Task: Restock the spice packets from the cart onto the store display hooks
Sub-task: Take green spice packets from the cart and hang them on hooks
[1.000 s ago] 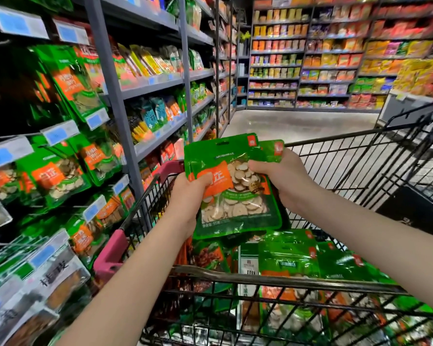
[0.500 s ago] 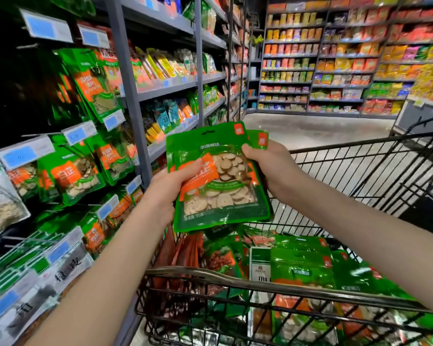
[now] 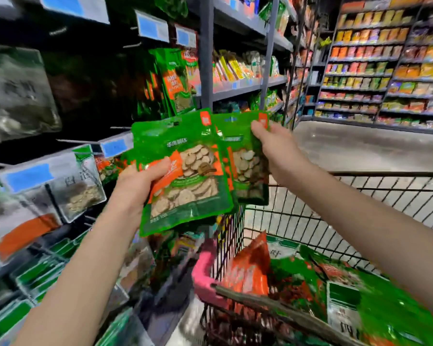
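Aisle floor (image 3: 360, 151) open ahead | cart rim (image 3: 385, 174) right | hands (image 3: 135, 182) (image 3: 273, 146) grip packets (image 3: 188, 196)

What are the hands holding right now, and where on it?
The left hand grips the front green packet at its left edge; the right hand holds the rear green packet by its upper right edge.

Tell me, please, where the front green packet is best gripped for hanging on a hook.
Probably its left edge at mid-height, coming from the left, as the left hand does: the front green packet is a flat pouch held nearly upright, and that keeps its top hang slot free.
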Tool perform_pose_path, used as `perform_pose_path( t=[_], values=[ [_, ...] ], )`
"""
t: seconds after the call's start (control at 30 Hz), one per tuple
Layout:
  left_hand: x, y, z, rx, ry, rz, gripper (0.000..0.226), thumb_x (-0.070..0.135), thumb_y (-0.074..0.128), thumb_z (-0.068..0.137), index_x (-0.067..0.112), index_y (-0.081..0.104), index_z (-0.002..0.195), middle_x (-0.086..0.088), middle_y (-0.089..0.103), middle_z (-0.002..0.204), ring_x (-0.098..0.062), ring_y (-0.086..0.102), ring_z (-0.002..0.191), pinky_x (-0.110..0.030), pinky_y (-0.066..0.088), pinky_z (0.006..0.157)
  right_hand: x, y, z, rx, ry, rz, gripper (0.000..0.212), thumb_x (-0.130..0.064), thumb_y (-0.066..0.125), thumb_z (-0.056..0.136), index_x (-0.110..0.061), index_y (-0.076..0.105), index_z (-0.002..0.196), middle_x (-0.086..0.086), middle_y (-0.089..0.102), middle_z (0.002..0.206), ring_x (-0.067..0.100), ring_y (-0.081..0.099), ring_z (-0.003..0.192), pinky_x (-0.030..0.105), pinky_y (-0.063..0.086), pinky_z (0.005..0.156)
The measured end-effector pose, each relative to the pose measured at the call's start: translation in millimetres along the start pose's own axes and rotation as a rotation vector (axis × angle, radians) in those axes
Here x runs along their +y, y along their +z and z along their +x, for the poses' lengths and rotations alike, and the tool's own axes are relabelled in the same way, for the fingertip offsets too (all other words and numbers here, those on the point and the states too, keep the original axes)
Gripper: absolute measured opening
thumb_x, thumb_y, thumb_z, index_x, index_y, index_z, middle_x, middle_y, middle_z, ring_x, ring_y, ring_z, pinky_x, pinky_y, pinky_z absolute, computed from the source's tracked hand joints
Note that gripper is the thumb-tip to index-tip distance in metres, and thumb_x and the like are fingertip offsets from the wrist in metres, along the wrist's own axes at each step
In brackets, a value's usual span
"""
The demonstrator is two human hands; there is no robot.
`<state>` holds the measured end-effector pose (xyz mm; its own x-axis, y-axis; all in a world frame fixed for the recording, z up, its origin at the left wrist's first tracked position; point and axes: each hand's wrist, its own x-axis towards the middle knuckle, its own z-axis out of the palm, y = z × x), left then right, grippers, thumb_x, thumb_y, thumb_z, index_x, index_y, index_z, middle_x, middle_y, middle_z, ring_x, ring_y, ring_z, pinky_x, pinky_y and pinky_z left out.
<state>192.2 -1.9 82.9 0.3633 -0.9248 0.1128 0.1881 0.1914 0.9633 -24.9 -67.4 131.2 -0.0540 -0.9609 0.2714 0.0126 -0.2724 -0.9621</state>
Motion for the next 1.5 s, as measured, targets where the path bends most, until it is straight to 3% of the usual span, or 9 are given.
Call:
perform_pose_path(
  t=[0.07, 0.23, 0.4, 0.6, 0.77, 1.03, 1.13, 1.27, 1.5],
  values=[
    [-1, -22, 12, 0.035, 0.02, 0.01, 0.045, 0.026, 0.082, 0.067, 0.01, 0.065, 0.106, 0.002, 0.071, 0.067, -0.021, 0.063, 0.066, -0.037, 0.053, 0.072, 2, 26, 9, -0.025, -0.01, 0.001, 0.014, -0.023, 0.056, 0.095, -0.016, 0.064, 0.085, -0.004, 0.068, 0.091, 0.016, 0.061, 0.096, 0.029, 0.049, 0.092],
    [-10, -61, 29, 0.1, 0.075, 0.019, 0.013, 0.008, 0.062, 0.088, 0.016, 0.061, 0.098, 0.0, 0.068, 0.07, -0.008, 0.061, 0.046, -0.019, 0.048, 0.042, 31, 88, 40, -0.067, -0.072, -0.107, 0.025, -0.022, 0.057, 0.091, -0.015, 0.055, 0.067, 0.01, 0.061, 0.081, 0.018, 0.054, 0.079, 0.031, 0.042, 0.074],
    [-45, -94, 36, 0.192, 0.064, 0.077, 0.014, 0.014, 0.07, 0.082, 0.018, 0.063, 0.093, 0.004, 0.071, 0.069, -0.011, 0.065, 0.053, -0.032, 0.051, 0.058, 77, 121, 52, -0.137, -0.014, -0.169, 0.029, -0.016, 0.05, 0.099, 0.007, 0.061, 0.114, 0.018, 0.063, 0.117, 0.029, 0.057, 0.111, 0.028, 0.042, 0.083],
    [-85, -108, 46, 0.258, 0.036, 0.088, 0.01, 0.012, 0.071, 0.082, 0.019, 0.065, 0.088, 0.002, 0.072, 0.069, -0.012, 0.066, 0.055, -0.027, 0.054, 0.051, 136, 164, 79, -0.171, 0.141, -0.095, 0.034, -0.03, 0.057, 0.095, -0.007, 0.063, 0.119, 0.01, 0.065, 0.12, 0.026, 0.061, 0.108, 0.04, 0.047, 0.099],
    [-103, -110, 63, 0.283, 0.066, 0.099, 0.01, 0.012, 0.071, 0.083, 0.019, 0.065, 0.085, 0.001, 0.069, 0.069, -0.009, 0.062, 0.05, -0.022, 0.049, 0.044, 149, 189, 105, -0.166, 0.168, -0.044, 0.019, -0.023, 0.05, 0.099, -0.014, 0.065, 0.091, 0.011, 0.066, 0.11, 0.024, 0.062, 0.099, 0.035, 0.049, 0.092],
    [-117, -110, 85, 0.222, 0.1, 0.025, 0.011, 0.014, 0.07, 0.082, 0.02, 0.067, 0.09, -0.004, 0.073, 0.084, -0.017, 0.068, 0.068, -0.033, 0.056, 0.064, 164, 215, 150, -0.121, 0.155, -0.057, 0.024, -0.034, 0.055, 0.09, -0.011, 0.063, 0.09, 0.016, 0.066, 0.112, 0.034, 0.063, 0.104, 0.049, 0.05, 0.095],
    [-121, -111, 89, 0.21, 0.109, 0.011, 0.012, 0.011, 0.071, 0.081, 0.021, 0.067, 0.088, -0.003, 0.074, 0.084, -0.017, 0.069, 0.07, -0.032, 0.058, 0.065, 162, 214, 155, -0.077, 0.159, -0.044, 0.026, -0.031, 0.052, 0.094, -0.01, 0.064, 0.105, 0.016, 0.065, 0.114, 0.032, 0.062, 0.105, 0.044, 0.049, 0.094],
    [-125, -111, 93, 0.215, 0.111, 0.018, 0.013, 0.011, 0.071, 0.081, 0.021, 0.066, 0.089, -0.002, 0.073, 0.08, -0.016, 0.068, 0.065, -0.029, 0.057, 0.058, 162, 213, 166, -0.05, 0.135, -0.038, 0.025, -0.031, 0.052, 0.094, -0.011, 0.06, 0.082, 0.017, 0.066, 0.109, 0.028, 0.062, 0.098, 0.037, 0.049, 0.09],
    [-126, -115, 96, 0.197, 0.103, 0.05, 0.012, 0.015, 0.071, 0.083, 0.024, 0.067, 0.089, -0.005, 0.074, 0.085, -0.021, 0.07, 0.072, -0.039, 0.058, 0.068, 157, 220, 172, -0.091, 0.181, -0.078, 0.041, -0.035, 0.045, 0.099, -0.007, 0.045, 0.129, 0.005, 0.049, 0.103, 0.022, 0.047, 0.098, 0.031, 0.035, 0.086]
  ],
)
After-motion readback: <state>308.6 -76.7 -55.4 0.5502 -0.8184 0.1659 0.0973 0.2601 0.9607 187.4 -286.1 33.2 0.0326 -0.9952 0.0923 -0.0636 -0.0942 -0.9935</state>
